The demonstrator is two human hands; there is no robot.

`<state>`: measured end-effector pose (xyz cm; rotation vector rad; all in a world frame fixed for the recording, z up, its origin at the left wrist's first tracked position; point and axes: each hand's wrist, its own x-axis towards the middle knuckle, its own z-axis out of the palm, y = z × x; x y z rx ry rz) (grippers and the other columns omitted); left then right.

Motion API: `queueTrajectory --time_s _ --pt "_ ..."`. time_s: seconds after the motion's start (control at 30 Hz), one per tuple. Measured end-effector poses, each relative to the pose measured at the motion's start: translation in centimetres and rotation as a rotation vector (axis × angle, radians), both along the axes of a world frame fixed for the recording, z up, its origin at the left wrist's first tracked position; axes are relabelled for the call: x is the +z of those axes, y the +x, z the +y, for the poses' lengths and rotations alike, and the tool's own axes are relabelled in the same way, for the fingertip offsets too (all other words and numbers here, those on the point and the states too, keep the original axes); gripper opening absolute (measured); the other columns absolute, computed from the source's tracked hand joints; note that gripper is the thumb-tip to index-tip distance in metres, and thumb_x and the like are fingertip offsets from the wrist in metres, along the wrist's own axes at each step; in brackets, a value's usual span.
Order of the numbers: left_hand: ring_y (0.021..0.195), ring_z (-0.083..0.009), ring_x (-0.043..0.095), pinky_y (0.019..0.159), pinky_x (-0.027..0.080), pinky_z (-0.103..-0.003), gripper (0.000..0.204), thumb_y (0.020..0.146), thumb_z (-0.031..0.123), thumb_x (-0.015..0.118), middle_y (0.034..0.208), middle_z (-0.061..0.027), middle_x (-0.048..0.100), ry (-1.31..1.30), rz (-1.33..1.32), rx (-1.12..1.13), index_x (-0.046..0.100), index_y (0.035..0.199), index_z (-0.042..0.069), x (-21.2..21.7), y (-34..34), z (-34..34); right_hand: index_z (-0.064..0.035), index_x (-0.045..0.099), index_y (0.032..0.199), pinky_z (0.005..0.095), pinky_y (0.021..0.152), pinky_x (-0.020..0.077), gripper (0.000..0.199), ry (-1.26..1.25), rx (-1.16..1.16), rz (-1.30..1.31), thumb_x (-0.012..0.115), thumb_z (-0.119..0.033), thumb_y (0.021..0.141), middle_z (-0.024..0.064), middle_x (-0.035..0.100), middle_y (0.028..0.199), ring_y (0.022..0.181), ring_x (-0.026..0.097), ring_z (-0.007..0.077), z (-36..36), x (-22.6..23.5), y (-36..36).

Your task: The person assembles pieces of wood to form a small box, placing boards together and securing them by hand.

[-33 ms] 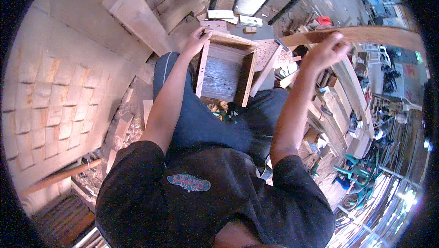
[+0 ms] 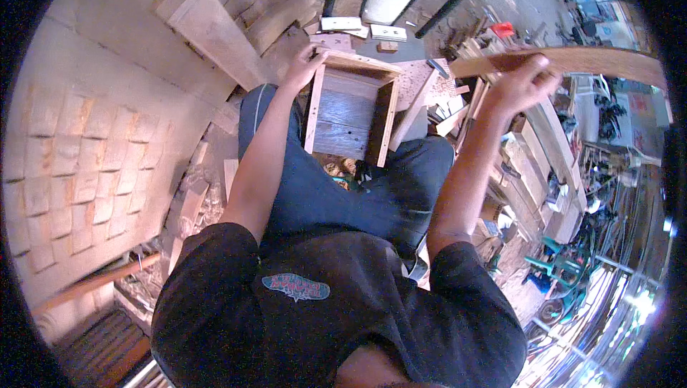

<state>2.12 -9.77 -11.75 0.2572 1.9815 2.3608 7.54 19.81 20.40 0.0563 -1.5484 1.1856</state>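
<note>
A rectangular wooden frame with a dark grained panel, like a drawer or box [image 2: 346, 113], stands tilted between my legs. My left hand [image 2: 305, 67] is closed round its far left corner. Out to the right, my right hand [image 2: 528, 87] grips a long, thin brown wooden board [image 2: 608, 62] near its left part. The board reaches to the right rim of the view, and its left end lies over the scattered wood. Beside the box leans a pale wooden strip [image 2: 415, 109], with a dark metal piece [image 2: 438, 68] at its upper end.
A pinkish speckled board [image 2: 411, 77] lies beyond the box, near white blocks [image 2: 341, 24]. Stacked timber [image 2: 526, 173] fills the right side, with a green plastic chair [image 2: 558, 266] farther off. Large woven-pattern panels [image 2: 86, 166] stand on the left.
My right hand has shifted slightly right and down, carrying the board with it. My left hand keeps its hold on the box corner. The whole view has moved slightly.
</note>
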Motion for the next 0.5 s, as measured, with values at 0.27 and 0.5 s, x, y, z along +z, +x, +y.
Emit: queueTrajectory --time_s 0.27,0.5 --pt "0.098 -0.0123 0.056 0.092 0.041 -0.026 0.019 0.090 0.017 0.066 0.098 -0.0022 0.064 -0.047 0.010 -0.009 0.065 0.104 0.004 1.9 1.1 -0.6 -0.0006 0.051 0.093 0.0329 0.060 0.0454 0.026 0.027 -0.523 -0.585 0.057 -0.025 0.098 0.0091 0.055 0.075 0.065 0.054 0.0176 14.7 -4.5 16.6" --pt "0.097 -0.0119 0.053 0.090 0.039 -0.025 0.019 0.089 0.019 0.064 0.098 0.0002 0.060 -0.170 -0.049 -0.052 0.062 0.103 0.006 1.5 -0.1 -0.7 -0.0035 0.054 0.096 0.0322 0.057 0.0477 0.023 -0.279 -0.481 -1.037 0.056 -0.026 0.098 0.0059 0.055 0.069 0.065 0.057 0.0155 17.1 -23.7 37.0"
